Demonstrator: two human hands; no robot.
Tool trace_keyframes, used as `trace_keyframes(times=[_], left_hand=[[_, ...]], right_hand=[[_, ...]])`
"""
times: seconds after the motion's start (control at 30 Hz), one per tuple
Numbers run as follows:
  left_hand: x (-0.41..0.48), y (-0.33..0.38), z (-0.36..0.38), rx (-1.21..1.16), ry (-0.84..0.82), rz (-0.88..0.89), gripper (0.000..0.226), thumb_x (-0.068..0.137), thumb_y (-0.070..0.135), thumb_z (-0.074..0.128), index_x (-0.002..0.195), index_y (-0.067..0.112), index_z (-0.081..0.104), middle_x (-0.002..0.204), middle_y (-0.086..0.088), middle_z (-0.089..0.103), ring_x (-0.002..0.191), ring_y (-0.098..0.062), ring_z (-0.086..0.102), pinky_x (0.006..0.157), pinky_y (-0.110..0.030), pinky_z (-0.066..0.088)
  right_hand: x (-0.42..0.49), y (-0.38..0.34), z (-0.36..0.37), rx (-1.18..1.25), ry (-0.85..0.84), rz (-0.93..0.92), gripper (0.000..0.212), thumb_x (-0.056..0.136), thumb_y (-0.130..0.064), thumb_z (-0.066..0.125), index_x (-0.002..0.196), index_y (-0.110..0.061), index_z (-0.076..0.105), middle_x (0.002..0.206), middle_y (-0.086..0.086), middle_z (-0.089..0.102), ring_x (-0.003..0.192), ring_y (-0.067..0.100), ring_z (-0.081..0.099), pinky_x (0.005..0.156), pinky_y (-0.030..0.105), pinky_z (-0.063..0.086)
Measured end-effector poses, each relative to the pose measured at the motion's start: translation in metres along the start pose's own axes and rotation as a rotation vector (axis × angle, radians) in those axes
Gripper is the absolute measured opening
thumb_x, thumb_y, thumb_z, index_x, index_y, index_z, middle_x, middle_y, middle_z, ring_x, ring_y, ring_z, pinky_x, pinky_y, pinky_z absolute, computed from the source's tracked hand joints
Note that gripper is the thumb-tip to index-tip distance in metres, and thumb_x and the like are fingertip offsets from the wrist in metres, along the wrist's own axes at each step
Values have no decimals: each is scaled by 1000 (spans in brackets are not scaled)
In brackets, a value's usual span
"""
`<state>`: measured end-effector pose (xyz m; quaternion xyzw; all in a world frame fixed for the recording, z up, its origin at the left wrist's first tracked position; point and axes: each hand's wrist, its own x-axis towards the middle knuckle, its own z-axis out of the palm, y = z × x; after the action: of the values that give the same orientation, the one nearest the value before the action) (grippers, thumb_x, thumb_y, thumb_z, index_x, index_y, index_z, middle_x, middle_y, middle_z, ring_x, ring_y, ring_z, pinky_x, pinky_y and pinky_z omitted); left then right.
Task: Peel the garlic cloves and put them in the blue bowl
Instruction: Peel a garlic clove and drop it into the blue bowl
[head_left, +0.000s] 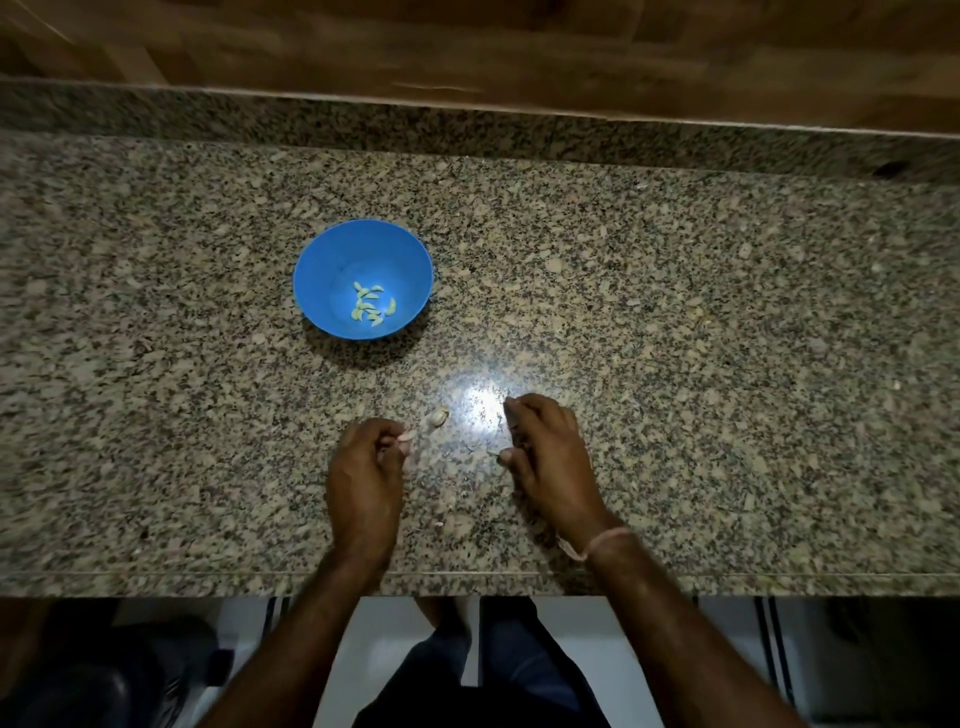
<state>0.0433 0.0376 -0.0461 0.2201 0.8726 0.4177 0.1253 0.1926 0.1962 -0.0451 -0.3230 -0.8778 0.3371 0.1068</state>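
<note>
Left hand (366, 467) curled, pinching a garlic clove (408, 439) at its fingertips, I'd say to bare the skin for peeling. Right hand (550, 452) curled; whether it holds peel I can't tell. Second clove (438, 415) waits just ahead between both. Blue bowl (337, 249) ahead-left holds peeled cloves (371, 306).

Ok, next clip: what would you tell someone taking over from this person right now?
Left hand: pinches a garlic clove in its fingers; whether its skin is still on is unclear.
Right hand: fingers curled over the counter; a pale scrap lies at the thumb, unclear if held.
The blue bowl stands ahead, to the left, with several peeled cloves inside.
One more piece of garlic lies between the hands.
Left to do: finish the held clove and the loose piece, then put both in the bowl.
</note>
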Motion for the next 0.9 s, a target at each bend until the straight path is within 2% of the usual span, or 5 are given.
trace_keyframes(times=[0.17, 0.33, 0.57, 0.7, 0.9], left_hand=[[-23, 6, 1, 28, 17, 32, 30, 92, 9, 72, 118, 16, 58, 116, 1, 46, 95, -9, 52, 72, -16, 43], [-54, 7, 17, -50, -103, -11, 21, 93, 10, 70, 106, 24, 62, 102, 6, 58, 85, -2, 57, 67, -16, 45], [-49, 31, 21, -657, -223, -589, 18, 105, 27, 58, 110, 16, 71, 101, -5, 77, 94, -16, 74, 79, -29, 58], [-42, 57, 24, -1262, -179, -1046, 23, 108, 17, 50, 95, 5, 65, 70, -7, 74, 69, -16, 72, 70, -30, 59], [-43, 54, 34, -1202, -51, -1085, 15, 106, 12, 51, 92, 13, 58, 64, 2, 54, 50, -7, 49, 40, -16, 40]], right_hand=[[-19, -8, 18, 8, -46, -61, 29, 101, -5, 62, 127, -15, 65, 129, 2, 55, 112, 9, 50, 90, 26, 52], [-32, -18, 31, -148, 30, -123, 8, 98, -13, 63, 94, -19, 65, 95, -7, 55, 91, 16, 47, 68, 37, 42], [-24, -40, 21, 145, 61, 82, 22, 89, 1, 61, 83, -20, 63, 84, -8, 61, 82, 12, 57, 67, 31, 45], [-35, -57, -1, 474, -33, 61, 27, 93, 3, 64, 99, -17, 81, 93, -11, 79, 91, 6, 75, 85, 26, 60], [-41, -5, -31, 262, 38, -19, 33, 105, -26, 62, 137, -20, 68, 141, -4, 65, 130, 2, 58, 111, 35, 50]])
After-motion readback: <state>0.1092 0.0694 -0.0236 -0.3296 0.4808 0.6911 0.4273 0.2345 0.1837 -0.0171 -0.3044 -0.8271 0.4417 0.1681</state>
